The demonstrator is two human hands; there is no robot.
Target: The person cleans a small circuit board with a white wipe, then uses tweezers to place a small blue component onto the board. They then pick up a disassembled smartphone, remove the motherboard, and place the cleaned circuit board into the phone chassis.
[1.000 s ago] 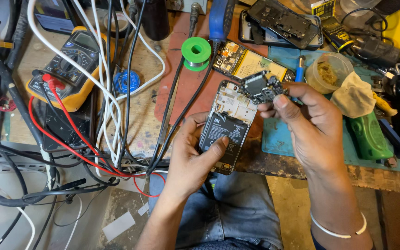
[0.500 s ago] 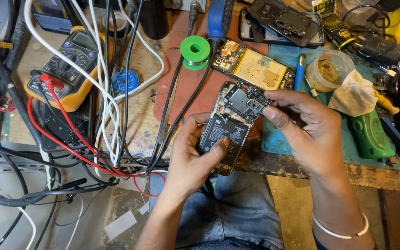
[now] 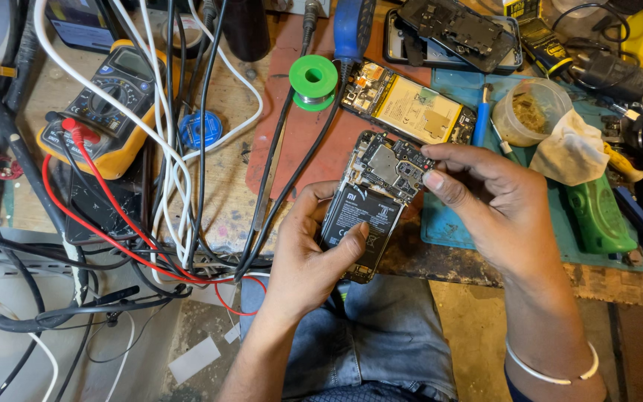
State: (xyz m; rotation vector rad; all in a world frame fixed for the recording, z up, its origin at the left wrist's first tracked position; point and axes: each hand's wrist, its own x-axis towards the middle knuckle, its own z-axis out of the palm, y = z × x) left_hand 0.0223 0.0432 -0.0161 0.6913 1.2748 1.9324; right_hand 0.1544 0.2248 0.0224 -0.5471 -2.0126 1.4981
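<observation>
My left hand grips an opened phone from below, thumb pressed on its black battery. The phone's back is off, showing the circuit board at its upper end. My right hand reaches in from the right, with thumb and fingertips pinched on the top right corner of the board. Both hands hover over the front edge of the workbench, above my lap in blue jeans.
A second opened phone with a yellow battery lies just behind. A green solder spool, a yellow multimeter with red leads, tangled cables, a plastic cup, a cloth and a green tool crowd the bench.
My right hand brought a small board piece down onto the phone's upper end and now presses at its top right corner. The left hand kept holding the phone.
</observation>
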